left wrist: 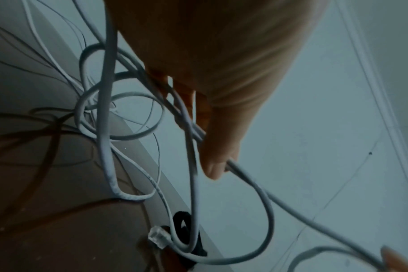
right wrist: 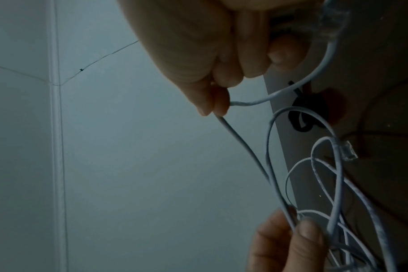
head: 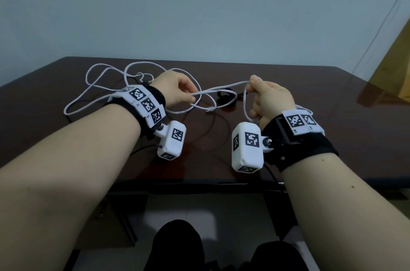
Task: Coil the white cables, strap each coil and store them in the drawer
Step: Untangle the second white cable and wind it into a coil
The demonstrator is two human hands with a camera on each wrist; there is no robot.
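Where left hand [head: 175, 88] grips, white cable [head: 221, 89] hidden.

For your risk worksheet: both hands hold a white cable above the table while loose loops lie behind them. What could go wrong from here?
1. The loose loops cross each other, so pulling may tighten a knot.
2. The clear plug lies by the black strap and could snag it.
3. The right hand only pinches the white cable, so it may slip.

I'm seeing the left hand [head: 175, 89] hiding its own fingertips at frame centre; the white cable [left wrist: 256, 185] is running off the lower right edge, blurred.
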